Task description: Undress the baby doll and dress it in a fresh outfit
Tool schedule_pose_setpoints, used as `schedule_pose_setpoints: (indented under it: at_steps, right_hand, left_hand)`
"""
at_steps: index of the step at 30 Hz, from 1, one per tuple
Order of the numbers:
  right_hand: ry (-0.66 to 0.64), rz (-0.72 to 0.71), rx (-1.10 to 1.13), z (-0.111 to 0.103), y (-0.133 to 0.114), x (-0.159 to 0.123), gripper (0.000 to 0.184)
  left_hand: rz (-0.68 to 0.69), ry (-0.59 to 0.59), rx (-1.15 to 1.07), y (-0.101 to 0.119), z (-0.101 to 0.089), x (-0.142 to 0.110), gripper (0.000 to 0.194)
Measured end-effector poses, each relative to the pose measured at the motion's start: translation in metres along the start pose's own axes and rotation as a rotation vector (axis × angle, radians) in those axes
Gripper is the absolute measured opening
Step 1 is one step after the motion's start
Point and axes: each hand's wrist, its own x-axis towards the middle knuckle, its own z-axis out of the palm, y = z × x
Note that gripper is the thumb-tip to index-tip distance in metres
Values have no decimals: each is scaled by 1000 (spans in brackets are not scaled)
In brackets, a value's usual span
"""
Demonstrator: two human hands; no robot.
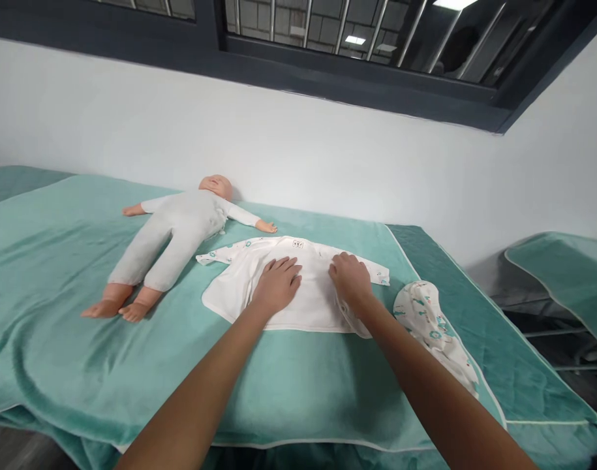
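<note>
A white baby shirt [310,303] with printed sleeves is spread out on the green blanket, its neck toward the wall. My left hand [277,285] lies on the left half of its front, palm down with fingers apart. On the right half rests my right hand [350,279], also palm down, its fingers slightly bent near the sleeve. Cloth bunches beneath the right wrist. To the left, a baby doll [181,219] in a white body suit lies on its back, head toward the wall. A folded printed cloth [425,316] lies beside my right forearm.
The green blanket [298,391] with pale edging covers the bed or table. A darker green quilted cover [504,339] shows at the right. Behind stands a white wall [327,156] below a dark-framed barred window [367,72]. Another green-covered surface [567,274] is at far right.
</note>
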Motion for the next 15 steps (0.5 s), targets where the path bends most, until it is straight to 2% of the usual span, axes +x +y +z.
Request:
schedule_pose_setpoints:
  at_steps: [3,5,7,10,12,15]
  right_hand:
    - [43,138,37,7,2,8,38]
    - [48,152,62,15,-3,5,37]
    - [46,132,80,21,-10,-2,39]
    - [129,78,116,26,-20,-12,51]
    - [175,-14,152,26,-26,-15,57]
    - [94,-121,205,28,-38,-15,60]
  left_hand:
    - [3,28,-21,1,0,2,39]
    - [24,79,-52,2,0,0,37]
    - [44,161,-114,3,-2,-5,35]
    - [29,318,-200,-3,-10,-24,34]
    - [-27,394,-179,-14,-20,-40,34]
    - [-203,410,-46,-41,-35,-62,35]
